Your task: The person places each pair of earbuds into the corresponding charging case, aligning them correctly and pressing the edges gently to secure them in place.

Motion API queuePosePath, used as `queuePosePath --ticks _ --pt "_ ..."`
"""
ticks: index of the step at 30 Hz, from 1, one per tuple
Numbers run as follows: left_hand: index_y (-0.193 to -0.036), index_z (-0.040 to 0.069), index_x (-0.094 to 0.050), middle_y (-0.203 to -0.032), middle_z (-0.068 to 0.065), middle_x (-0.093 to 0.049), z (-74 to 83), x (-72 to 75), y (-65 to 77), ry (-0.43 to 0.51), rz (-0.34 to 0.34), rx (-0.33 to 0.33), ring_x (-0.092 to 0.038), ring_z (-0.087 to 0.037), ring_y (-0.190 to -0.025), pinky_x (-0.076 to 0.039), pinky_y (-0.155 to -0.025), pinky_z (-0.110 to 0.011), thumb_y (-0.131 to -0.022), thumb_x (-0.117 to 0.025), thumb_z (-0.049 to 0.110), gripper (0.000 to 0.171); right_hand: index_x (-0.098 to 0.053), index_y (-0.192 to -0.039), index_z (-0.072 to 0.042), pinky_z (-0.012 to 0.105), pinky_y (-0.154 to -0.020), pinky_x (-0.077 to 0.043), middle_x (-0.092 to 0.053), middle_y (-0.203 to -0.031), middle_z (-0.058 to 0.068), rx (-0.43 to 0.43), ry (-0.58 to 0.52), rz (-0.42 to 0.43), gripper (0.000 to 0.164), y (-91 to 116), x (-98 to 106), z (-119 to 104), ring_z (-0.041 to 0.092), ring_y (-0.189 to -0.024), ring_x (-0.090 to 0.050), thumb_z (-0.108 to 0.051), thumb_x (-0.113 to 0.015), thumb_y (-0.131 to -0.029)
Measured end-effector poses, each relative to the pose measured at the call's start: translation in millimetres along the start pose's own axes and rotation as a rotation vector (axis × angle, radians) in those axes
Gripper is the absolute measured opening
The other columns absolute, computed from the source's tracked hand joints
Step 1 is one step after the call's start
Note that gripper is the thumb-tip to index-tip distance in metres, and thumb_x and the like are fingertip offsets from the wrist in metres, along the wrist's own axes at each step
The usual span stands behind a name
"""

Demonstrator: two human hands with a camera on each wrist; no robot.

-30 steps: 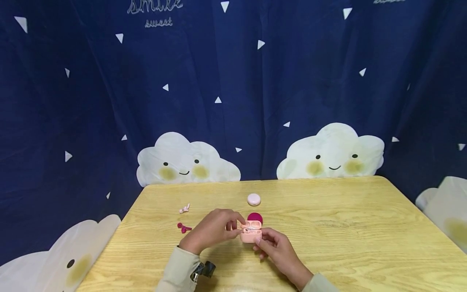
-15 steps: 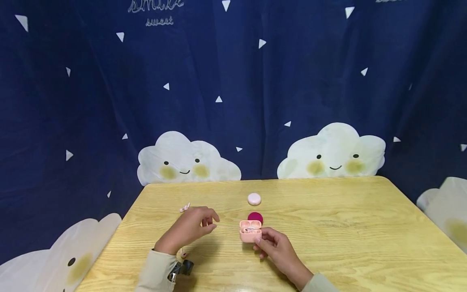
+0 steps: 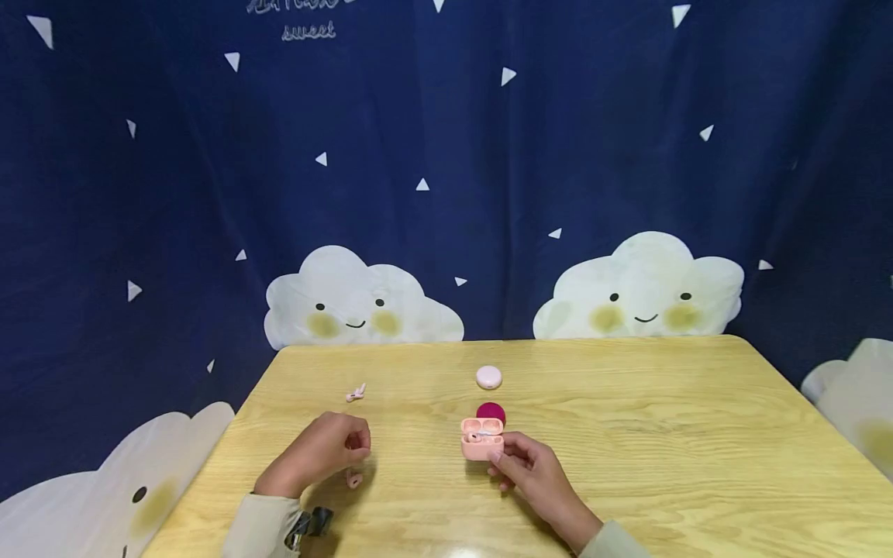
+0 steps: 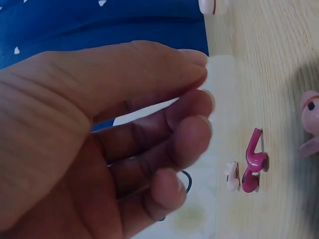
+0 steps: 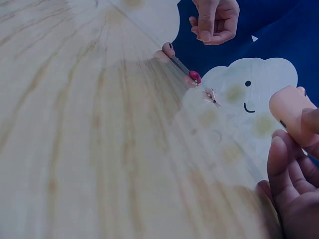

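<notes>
In the head view my right hand [image 3: 533, 480] holds a peach earbud case [image 3: 483, 448], pinched at its right side with the lid up. One peach earbud [image 3: 474, 438] sits in the case's left slot. My left hand [image 3: 321, 449] hovers over the left of the table, fingers loosely bent around nothing. Just below it lies a loose peach earbud [image 3: 354, 479]. Two magenta earbuds [image 4: 256, 160] show in the left wrist view; the left hand hides them in the head view. Pale pink earbuds [image 3: 356, 394] lie farther back.
A round magenta case [image 3: 491, 412] stands right behind the peach case, partly covered by it. Farther back is a closed pale pink round case [image 3: 488, 377]. A dark blue curtain [image 3: 446, 155] with clouds hangs behind the wooden table [image 3: 663, 449].
My left hand has left the peach case and moved left and down toward the loose peach earbud. The right hand holds the case in about the same place.
</notes>
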State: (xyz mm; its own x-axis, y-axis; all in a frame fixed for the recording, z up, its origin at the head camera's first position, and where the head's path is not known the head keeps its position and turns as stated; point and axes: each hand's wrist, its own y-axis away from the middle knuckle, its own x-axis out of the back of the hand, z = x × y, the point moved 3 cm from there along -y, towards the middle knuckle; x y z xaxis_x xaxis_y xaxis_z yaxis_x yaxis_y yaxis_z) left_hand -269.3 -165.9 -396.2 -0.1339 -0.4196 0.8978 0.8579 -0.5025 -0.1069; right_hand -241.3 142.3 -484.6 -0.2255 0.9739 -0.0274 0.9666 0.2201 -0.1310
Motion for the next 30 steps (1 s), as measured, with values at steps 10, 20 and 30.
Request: queuePosePath --ticks 10,20,30 --pt "-0.073 0.014 -0.06 -0.063 0.004 -0.056 1.4 -4.9 11.4 0.033 -0.108 0.107 -0.047 -0.01 -0.056 -0.038 -0.053 -0.027 -0.072 -0.078 0.005 0.02 -0.057 -0.117 0.01 0.032 -0.061 -0.056 -0.062 -0.101 0.026 -0.035 -0.008 0.001 0.037 3 3 0 0.02 -0.08 -0.066 -0.017 -0.064 -0.093" --pt "-0.074 0.013 -0.06 -0.067 0.002 -0.055 -1.6 -8.6 18.0 0.004 -0.136 0.136 -0.046 -0.015 -0.059 -0.037 -0.053 -0.03 -0.072 -0.081 0.008 0.021 -0.057 -0.117 0.011 0.031 -0.059 -0.056 -0.062 -0.1 0.026 0.004 -0.026 -0.009 0.036 0 0 0 0.02 -0.079 -0.067 -0.015 -0.064 -0.093" --pt "-0.069 0.013 -0.058 -0.065 0.005 -0.051 -2.3 -19.4 13.0 -0.096 -0.112 0.123 -0.043 -0.015 -0.061 -0.036 -0.055 -0.031 -0.066 -0.077 0.004 0.021 -0.058 -0.117 0.009 0.03 -0.059 -0.055 -0.062 -0.099 0.027 -0.005 -0.018 -0.016 0.037 0 0 -2 0.021 -0.079 -0.066 -0.018 -0.065 -0.093"
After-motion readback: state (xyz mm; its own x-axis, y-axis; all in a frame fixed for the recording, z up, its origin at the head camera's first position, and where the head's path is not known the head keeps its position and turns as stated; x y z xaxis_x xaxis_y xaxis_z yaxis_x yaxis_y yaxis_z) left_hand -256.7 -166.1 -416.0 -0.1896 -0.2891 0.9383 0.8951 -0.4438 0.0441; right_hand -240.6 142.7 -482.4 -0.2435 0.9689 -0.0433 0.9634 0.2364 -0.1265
